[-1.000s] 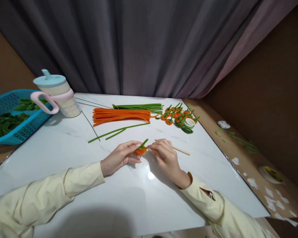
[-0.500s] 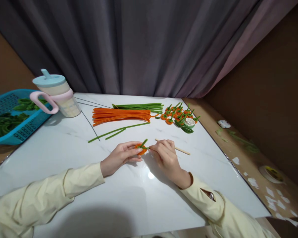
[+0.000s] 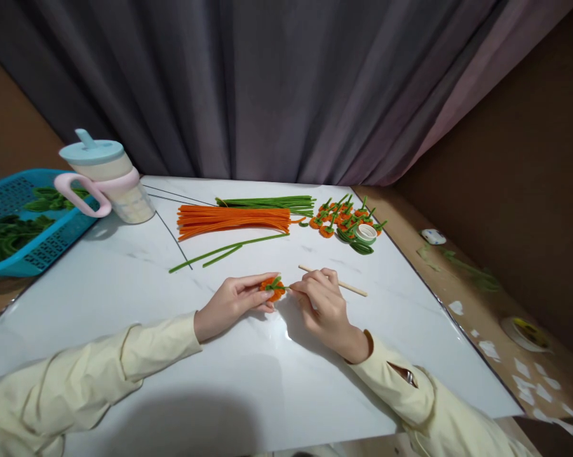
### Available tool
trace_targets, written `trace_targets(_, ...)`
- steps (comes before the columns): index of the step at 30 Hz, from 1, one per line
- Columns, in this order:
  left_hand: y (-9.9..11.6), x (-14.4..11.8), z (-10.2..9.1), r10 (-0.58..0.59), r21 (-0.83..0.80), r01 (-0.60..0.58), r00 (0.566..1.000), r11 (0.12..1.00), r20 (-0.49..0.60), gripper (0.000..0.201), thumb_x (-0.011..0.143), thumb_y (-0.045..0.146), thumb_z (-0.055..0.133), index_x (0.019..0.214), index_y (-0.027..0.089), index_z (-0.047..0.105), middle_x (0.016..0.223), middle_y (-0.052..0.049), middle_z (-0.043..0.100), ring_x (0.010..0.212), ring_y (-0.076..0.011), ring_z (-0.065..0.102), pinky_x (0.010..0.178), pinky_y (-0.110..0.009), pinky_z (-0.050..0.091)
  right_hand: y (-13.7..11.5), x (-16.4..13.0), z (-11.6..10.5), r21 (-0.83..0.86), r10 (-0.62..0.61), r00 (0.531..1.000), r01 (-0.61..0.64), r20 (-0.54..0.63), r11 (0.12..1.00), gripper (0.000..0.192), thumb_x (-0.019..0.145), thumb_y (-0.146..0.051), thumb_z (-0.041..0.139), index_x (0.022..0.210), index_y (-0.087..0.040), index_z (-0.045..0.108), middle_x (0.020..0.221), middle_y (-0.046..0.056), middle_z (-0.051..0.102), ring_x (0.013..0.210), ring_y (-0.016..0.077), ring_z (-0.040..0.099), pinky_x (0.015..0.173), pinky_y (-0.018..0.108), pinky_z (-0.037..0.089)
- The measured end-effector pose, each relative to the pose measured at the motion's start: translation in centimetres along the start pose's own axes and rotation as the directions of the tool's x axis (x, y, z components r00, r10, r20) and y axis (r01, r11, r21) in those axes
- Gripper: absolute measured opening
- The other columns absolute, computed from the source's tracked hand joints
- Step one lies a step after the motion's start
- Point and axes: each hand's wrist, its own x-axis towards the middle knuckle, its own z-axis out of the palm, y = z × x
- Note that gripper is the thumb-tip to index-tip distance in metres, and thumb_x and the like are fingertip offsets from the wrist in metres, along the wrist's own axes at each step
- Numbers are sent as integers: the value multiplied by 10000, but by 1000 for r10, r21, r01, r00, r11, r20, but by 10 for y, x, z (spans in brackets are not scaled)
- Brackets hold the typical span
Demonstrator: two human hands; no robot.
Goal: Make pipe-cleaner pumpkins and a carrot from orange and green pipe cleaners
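Observation:
My left hand [image 3: 234,301] grips a small orange pipe-cleaner pumpkin [image 3: 277,294] between thumb and fingers. A green pipe cleaner [image 3: 276,284] makes its stem, with one end reaching right. That end meets the pinched thumb and forefinger of my right hand [image 3: 322,308]. Behind the right hand runs a thin wooden stick [image 3: 353,289]; whether it lies on the table or is held in the fingers, I cannot tell. Beyond the hands lie two loose green pipe cleaners [image 3: 229,251], a bundle of orange pipe cleaners [image 3: 234,222] and a green bundle [image 3: 267,202].
Several finished pumpkins [image 3: 327,231] cluster at the back right beside a white-and-green tape roll [image 3: 366,233] and green loops [image 3: 361,249]. On the left stand a tumbler [image 3: 134,200] and a blue basket [image 3: 39,254] of green pieces. Paper scraps [image 3: 489,349] litter the brown surface at right.
The pumpkin has turned in my left hand, and its upright green stem now leans lower, toward the camera. My right hand stays pinched close by, shifted only slightly.

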Motion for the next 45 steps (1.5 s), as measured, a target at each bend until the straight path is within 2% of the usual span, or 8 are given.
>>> trace_targets(5, 0, -2, 3, 67, 25, -67, 998, 997, -2, 447, 759, 306, 701, 1170, 150, 619, 1060, -92, 687, 754, -161, 667, 762, -334, 576, -6, 1, -2, 5, -6, 1000, 6, 0, 1000, 167, 824, -36, 439, 785, -182, 511, 621, 10, 555, 599, 150, 488, 670, 358, 349)
trace_targets(11, -3, -3, 4, 151, 34, -151, 989, 988, 3, 316, 790, 290, 671, 1070, 152, 626, 1034, -88, 675, 736, -148, 644, 703, -296, 565, -13, 0, -5, 115, 27, 999, -30, 27, 993, 162, 823, -59, 438, 747, -194, 485, 587, -11, 512, 527, 131, 441, 629, 336, 355)
trace_targets(15, -5, -3, 3, 178, 43, -178, 984, 983, 13, 275, 789, 297, 673, 1012, 153, 602, 961, -69, 663, 735, -153, 641, 687, -290, 555, -14, 6, -11, 126, -8, 987, -13, 159, 992, 154, 856, -111, 447, 730, -191, 485, 576, -8, 502, 518, 127, 406, 620, 317, 362)
trace_targets(20, -5, -4, 2, 138, 61, -144, 986, 988, 92, 316, 786, 332, 671, 1012, 150, 546, 850, -42, 631, 660, -146, 641, 648, -295, 537, -6, 17, -18, 87, -13, 933, -19, 359, 996, 117, 895, -186, 464, 792, -175, 520, 620, 11, 550, 561, 136, 478, 601, 285, 370)
trace_targets(26, -5, -4, 1, 88, 18, -92, 984, 996, 153, 311, 770, 339, 690, 957, 141, 542, 787, -24, 619, 612, -140, 641, 623, -296, 520, -1, 30, -22, 236, -10, 839, -141, 544, 961, 149, 943, -220, 416, 831, -183, 508, 685, 17, 575, 576, 127, 506, 536, 237, 372)
trace_targets(35, -4, -3, -1, 47, -67, -35, 982, 997, 181, 298, 736, 330, 732, 827, 117, 546, 701, -14, 630, 595, -144, 654, 611, -286, 543, 1, 42, -24, 228, 43, 783, -232, 620, 946, 197, 921, -243, 448, 734, -185, 472, 600, -25, 500, 516, 97, 434, 517, 206, 319)
trace_targets(40, 0, -3, 0, 53, -115, -33, 982, 993, 181, 283, 751, 327, 722, 846, 101, 580, 764, -31, 643, 662, -157, 671, 650, -296, 570, -1, 44, -29, 218, 86, 734, -309, 673, 926, 206, 938, -274, 429, 783, -170, 516, 619, -16, 520, 539, 96, 458, 529, 193, 326)
trace_targets(45, -1, -4, -1, 40, -118, -17, 981, 993, 190, 292, 759, 337, 717, 889, 101, 607, 812, -70, 676, 679, -175, 683, 656, -305, 577, 7, 46, -41, 132, 108, 678, -293, 727, 947, 252, 961, -356, 397, 904, -173, 560, 711, 2, 585, 572, 101, 502, 577, 208, 371)
